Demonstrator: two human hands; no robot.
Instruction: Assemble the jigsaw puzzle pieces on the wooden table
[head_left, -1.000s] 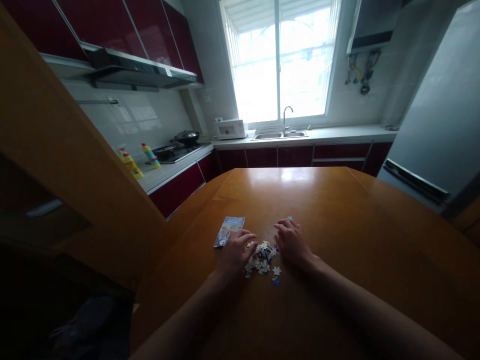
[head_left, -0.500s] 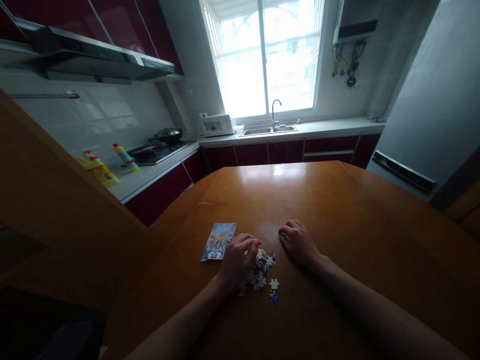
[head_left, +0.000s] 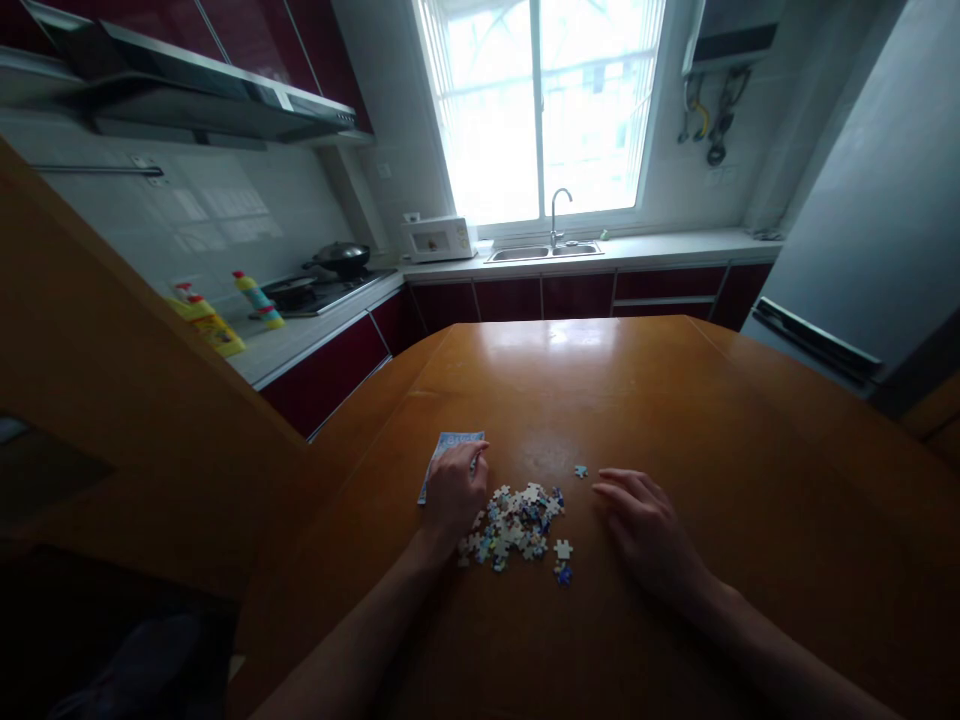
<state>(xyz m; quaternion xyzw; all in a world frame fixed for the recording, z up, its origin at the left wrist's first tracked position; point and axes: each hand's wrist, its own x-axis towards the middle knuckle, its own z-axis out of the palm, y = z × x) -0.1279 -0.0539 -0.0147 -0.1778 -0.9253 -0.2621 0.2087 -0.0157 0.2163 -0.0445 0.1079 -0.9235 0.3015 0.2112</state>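
Note:
My left hand (head_left: 454, 488) lies over a small blue picture sheet (head_left: 430, 482), hiding most of it. Its fingers curl toward the thumb, and a small pale patch shows in the gap; whether it is a puzzle piece or part of the sheet I cannot tell. Just right of that hand is a loose heap of jigsaw puzzle pieces (head_left: 514, 525), many with their pale backs up. My right hand (head_left: 649, 525) is open and holds nothing, its fingers stretched out over the table. A single light blue puzzle piece (head_left: 581, 471) lies just left of its fingertips.
A pale piece (head_left: 563, 549) and a dark blue piece (head_left: 563, 574) lie right of the heap on the brown wooden table (head_left: 555, 390). Beyond it are a counter with a sink (head_left: 525, 254), a microwave (head_left: 440, 240), and a stove with a pan (head_left: 341, 257). A fridge (head_left: 855, 200) stands at right.
My right hand has let go of the light blue piece and drawn back to the right. My left hand has moved left off the heap onto the sheet. The view has shifted slightly.

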